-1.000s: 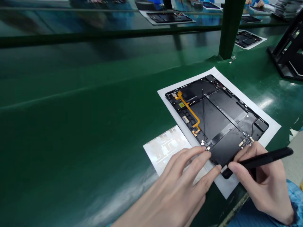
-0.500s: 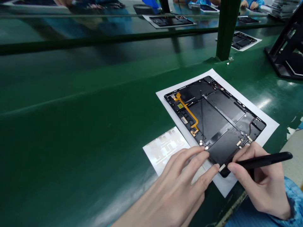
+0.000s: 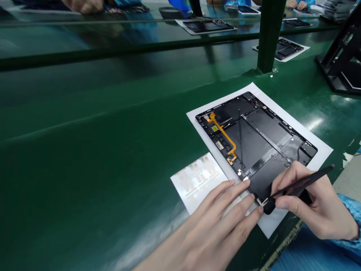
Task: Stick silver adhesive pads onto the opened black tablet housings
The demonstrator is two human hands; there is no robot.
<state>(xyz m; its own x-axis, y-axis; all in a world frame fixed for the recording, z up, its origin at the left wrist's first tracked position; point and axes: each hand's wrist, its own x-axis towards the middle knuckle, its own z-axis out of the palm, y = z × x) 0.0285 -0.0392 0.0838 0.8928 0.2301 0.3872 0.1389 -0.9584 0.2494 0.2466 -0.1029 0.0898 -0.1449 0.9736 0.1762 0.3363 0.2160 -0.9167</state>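
An opened tablet shell [image 3: 254, 139], black with an orange flex cable [image 3: 225, 135] along one side, lies on a white sheet [image 3: 194, 122]. My right hand [image 3: 307, 199] grips black tweezers [image 3: 304, 184] over the shell's near corner. Their pale tips touch or nearly touch a small light strip there; I cannot tell whether they pinch it. Stretched out along the near left edge, my left hand [image 3: 220, 222] has its fingertips on the shell's rim, one beside the tweezer tips. Partly under that hand is a sheet of pale adhesive pieces [image 3: 200, 177].
A green post [image 3: 270, 37] rises behind the shell, with a black stand [image 3: 338, 60] to its right. Other tablet shells [image 3: 287, 49] lie farther back on white sheets. Across the bench, hands of other people [image 3: 84, 4] are at work. The green bench [image 3: 98, 158] extends left.
My right hand has turned the tweezers, bringing their tips down to the light strip at the corner. My left fingers have shifted slightly along the rim.
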